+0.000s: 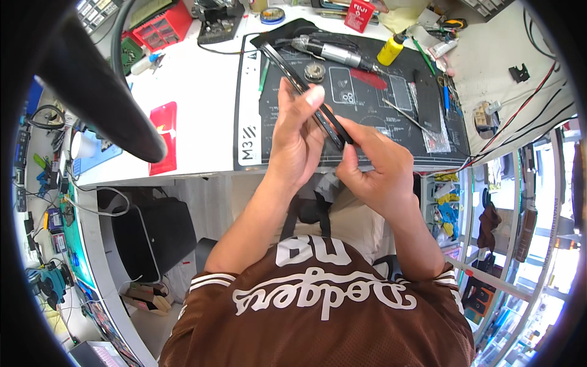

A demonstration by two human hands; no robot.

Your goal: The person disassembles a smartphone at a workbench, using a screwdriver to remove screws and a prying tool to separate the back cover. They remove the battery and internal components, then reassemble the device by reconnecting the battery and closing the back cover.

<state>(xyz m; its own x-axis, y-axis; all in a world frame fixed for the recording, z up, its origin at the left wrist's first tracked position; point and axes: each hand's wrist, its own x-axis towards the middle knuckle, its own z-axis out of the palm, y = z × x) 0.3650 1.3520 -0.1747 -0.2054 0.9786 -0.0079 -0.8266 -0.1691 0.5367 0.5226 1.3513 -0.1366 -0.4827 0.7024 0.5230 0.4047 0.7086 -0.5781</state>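
Note:
A thin black smartphone (283, 66) is held up over the front of the work mat, tilted and seen nearly edge-on. A narrow line runs along its side, and its faces are mostly hidden at this angle. My left hand (295, 137) is closed around its middle, thumb on the near edge and fingers behind. At the lower right end, my right hand (382, 162) pinches the corner between thumb and fingers. Beyond the phone, a small round metal part (314, 72) lies on the dark printed mat (293, 156).
A silver rotary tool (333, 54) lies across the back of the mat. Right of it stand a yellow bottle (391, 49) and a black flat panel (427, 101), with a thin metal tool (406, 115) alongside. A red packet (164, 137) lies left; a dark arm (104, 92) looms overhead.

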